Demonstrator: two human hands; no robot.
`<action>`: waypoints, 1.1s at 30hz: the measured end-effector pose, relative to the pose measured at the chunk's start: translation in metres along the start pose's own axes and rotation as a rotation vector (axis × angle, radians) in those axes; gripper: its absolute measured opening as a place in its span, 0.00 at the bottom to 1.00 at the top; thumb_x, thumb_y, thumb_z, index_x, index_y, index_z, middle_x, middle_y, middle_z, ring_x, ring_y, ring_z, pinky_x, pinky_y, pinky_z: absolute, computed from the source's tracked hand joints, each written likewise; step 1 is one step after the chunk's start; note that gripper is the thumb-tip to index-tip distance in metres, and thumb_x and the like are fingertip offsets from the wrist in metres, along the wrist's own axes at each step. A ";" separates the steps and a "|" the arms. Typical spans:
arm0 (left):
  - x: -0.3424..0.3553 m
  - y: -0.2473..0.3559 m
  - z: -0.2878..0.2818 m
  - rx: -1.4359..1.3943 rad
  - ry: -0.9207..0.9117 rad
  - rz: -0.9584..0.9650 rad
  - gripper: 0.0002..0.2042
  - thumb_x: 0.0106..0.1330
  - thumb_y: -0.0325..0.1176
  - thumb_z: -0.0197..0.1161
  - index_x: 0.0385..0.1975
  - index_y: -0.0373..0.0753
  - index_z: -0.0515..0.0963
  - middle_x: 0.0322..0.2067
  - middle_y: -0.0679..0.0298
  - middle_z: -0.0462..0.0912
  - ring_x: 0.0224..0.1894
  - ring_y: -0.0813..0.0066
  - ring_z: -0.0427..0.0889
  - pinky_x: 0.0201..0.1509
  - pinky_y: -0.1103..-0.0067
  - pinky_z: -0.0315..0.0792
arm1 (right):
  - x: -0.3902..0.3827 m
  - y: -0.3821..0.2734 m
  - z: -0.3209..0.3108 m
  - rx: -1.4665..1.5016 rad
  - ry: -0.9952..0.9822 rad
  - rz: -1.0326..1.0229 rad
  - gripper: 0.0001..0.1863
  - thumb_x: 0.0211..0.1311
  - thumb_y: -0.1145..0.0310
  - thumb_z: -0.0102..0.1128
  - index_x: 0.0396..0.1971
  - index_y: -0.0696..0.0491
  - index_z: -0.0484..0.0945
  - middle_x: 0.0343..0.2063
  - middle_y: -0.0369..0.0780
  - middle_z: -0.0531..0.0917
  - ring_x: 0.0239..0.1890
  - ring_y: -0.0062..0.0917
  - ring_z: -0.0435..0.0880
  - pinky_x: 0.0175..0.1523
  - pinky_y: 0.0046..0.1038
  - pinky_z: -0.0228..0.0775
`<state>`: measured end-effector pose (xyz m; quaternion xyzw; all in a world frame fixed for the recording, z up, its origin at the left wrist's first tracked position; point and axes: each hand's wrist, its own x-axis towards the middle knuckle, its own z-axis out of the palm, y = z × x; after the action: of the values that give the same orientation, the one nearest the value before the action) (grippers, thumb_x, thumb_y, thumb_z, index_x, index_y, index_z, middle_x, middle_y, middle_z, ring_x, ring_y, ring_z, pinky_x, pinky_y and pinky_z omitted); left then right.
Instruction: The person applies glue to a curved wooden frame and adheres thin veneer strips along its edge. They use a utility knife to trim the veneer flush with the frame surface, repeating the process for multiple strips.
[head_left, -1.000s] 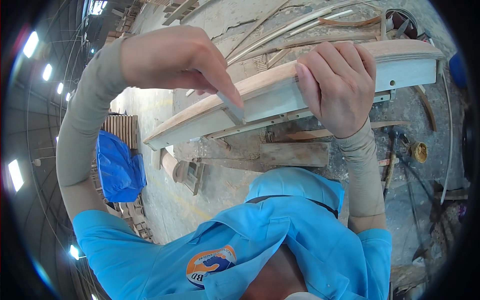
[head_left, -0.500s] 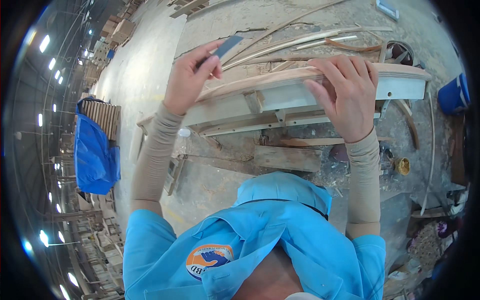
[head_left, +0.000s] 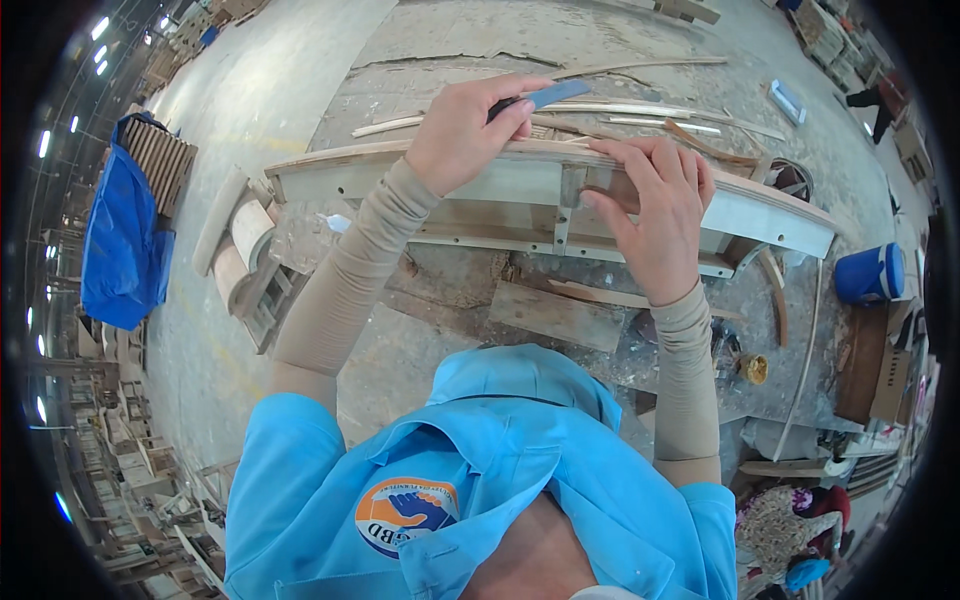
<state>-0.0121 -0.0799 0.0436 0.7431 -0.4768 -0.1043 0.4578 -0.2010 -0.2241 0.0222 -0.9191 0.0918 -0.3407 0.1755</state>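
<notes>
A long, pale wooden frame (head_left: pixel 515 183) with a layered top edge lies crosswise in front of me. My left hand (head_left: pixel 468 132) is closed around the dark handle of a putty knife (head_left: pixel 560 94), just above the frame's top edge. Its flat blue-grey blade points right, beyond that edge. I cannot tell whether the blade touches the wood. My right hand (head_left: pixel 662 205) grips the frame right of the middle, fingers curled over the top edge and thumb against the near face. A small wooden block (head_left: pixel 573 186) sits inside the frame between my hands.
Thin wooden strips (head_left: pixel 670 108) lie beyond the frame. A blue bucket (head_left: pixel 868 275) stands at right, near an open yellow tin (head_left: pixel 753 369). A plank (head_left: pixel 555 315) lies on the near side. Curved wooden pieces (head_left: pixel 250 235) and a blue tarp (head_left: pixel 122 240) are at left.
My left hand has moved right along the frame with the putty knife, closer to my right hand. My right hand still grips the top edge. The whole view has shifted.
</notes>
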 end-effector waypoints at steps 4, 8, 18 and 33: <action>0.003 0.002 -0.001 0.031 -0.008 0.028 0.16 0.70 0.31 0.56 0.55 0.40 0.80 0.23 0.63 0.82 0.25 0.78 0.79 0.35 0.79 0.75 | 0.003 -0.002 -0.002 0.004 -0.016 0.014 0.23 0.47 0.66 0.73 0.48 0.43 0.82 0.43 0.33 0.78 0.50 0.32 0.73 0.66 0.40 0.51; 0.005 0.005 -0.002 0.036 -0.021 0.019 0.16 0.72 0.29 0.55 0.58 0.37 0.78 0.23 0.69 0.78 0.28 0.85 0.74 0.36 0.83 0.74 | 0.005 0.007 0.000 0.006 -0.018 0.000 0.22 0.49 0.68 0.72 0.48 0.44 0.82 0.42 0.34 0.78 0.49 0.32 0.74 0.66 0.40 0.53; 0.020 -0.013 0.000 0.078 0.002 0.100 0.15 0.72 0.29 0.55 0.56 0.39 0.79 0.21 0.69 0.76 0.25 0.83 0.74 0.32 0.82 0.73 | -0.022 -0.011 0.016 -0.096 0.125 0.032 0.09 0.52 0.68 0.71 0.33 0.47 0.81 0.32 0.32 0.78 0.42 0.30 0.75 0.51 0.34 0.60; 0.022 -0.015 0.002 0.091 0.048 0.148 0.15 0.69 0.29 0.57 0.54 0.40 0.81 0.23 0.64 0.81 0.25 0.75 0.78 0.33 0.77 0.74 | -0.011 -0.026 0.028 -0.148 0.132 0.133 0.07 0.55 0.70 0.70 0.32 0.49 0.80 0.29 0.33 0.78 0.37 0.29 0.76 0.45 0.32 0.65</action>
<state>0.0071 -0.0972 0.0368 0.7281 -0.5236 -0.0304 0.4413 -0.1896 -0.1896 0.0052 -0.8970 0.1888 -0.3803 0.1228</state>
